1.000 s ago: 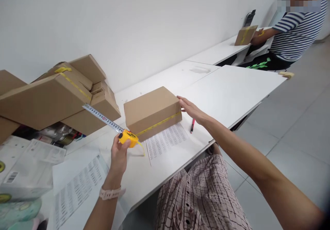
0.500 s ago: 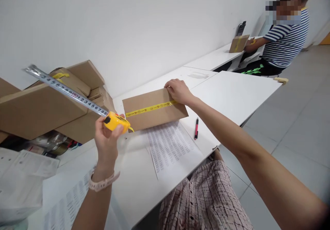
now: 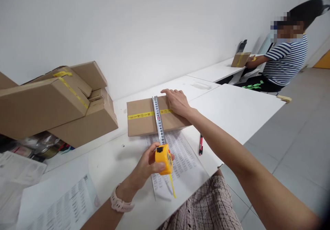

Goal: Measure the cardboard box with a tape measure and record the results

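My left hand [image 3: 152,164] is closed round a yellow tape measure [image 3: 164,159]. Its metal blade [image 3: 158,121] is drawn out and runs away from me across the short side of a taped cardboard box [image 3: 141,127], reaching the far edge. A yellow wrist strap [image 3: 173,186] dangles from the case. My right hand [image 3: 177,102] holds the box at its far right part, fingers bent over the far edge and the index finger reaching left near the blade's tip. Under the near side of the box lies a printed sheet [image 3: 180,157].
A red and black pen [image 3: 200,144] lies right of the sheet. Larger cardboard boxes [image 3: 46,102] are stacked at the left, above plastic packets [image 3: 23,168] and another printed sheet [image 3: 59,202]. Further right, a person in a striped shirt [image 3: 286,61] sits by a small box [image 3: 240,59].
My left hand has brought the tape measure rightward from the left of the box, and the blade now lies across its top. My right index finger has stretched out towards the blade's tip.
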Demonstrator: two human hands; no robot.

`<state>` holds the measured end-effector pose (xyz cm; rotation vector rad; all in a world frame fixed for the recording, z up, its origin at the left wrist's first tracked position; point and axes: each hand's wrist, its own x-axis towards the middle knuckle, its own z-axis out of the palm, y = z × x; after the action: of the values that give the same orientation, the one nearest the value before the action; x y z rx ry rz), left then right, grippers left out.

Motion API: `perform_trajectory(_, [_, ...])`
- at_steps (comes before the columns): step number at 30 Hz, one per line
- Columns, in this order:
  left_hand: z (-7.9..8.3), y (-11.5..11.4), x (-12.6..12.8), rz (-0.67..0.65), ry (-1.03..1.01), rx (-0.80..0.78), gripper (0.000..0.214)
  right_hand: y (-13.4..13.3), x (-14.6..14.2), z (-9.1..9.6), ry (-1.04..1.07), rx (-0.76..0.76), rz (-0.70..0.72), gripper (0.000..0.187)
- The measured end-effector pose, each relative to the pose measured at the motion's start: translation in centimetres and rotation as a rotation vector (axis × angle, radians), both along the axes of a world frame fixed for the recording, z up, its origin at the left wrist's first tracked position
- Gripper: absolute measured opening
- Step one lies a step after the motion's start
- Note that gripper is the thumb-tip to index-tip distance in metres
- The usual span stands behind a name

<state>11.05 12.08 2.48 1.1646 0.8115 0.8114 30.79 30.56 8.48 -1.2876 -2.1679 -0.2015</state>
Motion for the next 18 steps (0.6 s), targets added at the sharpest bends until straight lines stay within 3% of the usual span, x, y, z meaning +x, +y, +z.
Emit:
perform_trajectory(4, [0.3, 0.6, 0.1, -0.006, -0.024, -0.017, 0.059, -0.1, -0.1, 0.0, -0.117, 0.027, 0.005, 0.066])
perform_trajectory(18, [-2.4, 1.0, -0.7, -0.002, 0.031, 0.035, 0.064, -0.1, -0.1, 0.1, -0.151, -0.001, 0.034, 0.066])
